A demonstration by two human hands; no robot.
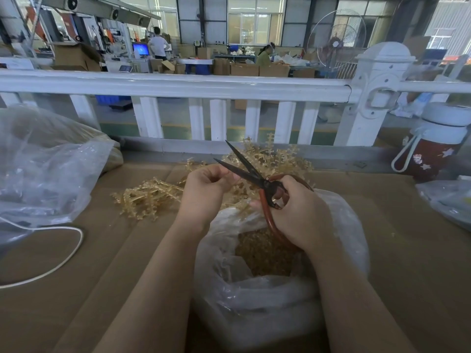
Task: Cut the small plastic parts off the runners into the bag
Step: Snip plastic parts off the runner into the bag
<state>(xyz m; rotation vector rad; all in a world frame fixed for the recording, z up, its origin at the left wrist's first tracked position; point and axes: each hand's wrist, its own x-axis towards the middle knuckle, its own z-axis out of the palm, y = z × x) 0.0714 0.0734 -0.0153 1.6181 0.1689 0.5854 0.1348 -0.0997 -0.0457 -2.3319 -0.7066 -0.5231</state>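
Note:
My right hand (pixel 297 212) grips the red handles of black-bladed scissors (pixel 244 166), whose blades stand apart and point up-left. My left hand (pixel 206 184) has its fingers curled by the lower blade, pinching a small amber runner piece that is mostly hidden by the fingers. Both hands hover over a clear plastic bag (pixel 229 281) that holds a mound of cut amber parts (pixel 265 253). Amber runners lie heaped behind the hands (pixel 275 156) and to the left (pixel 147 197) on the cardboard-covered table.
A big clear bag (pixel 46 169) bulges at the left, with a white cord (pixel 63 253) looping in front of it. A red-and-white bottle (pixel 433 149) stands at the right by another plastic bag (pixel 448 200). A white railing (pixel 178 87) runs along the table's far edge.

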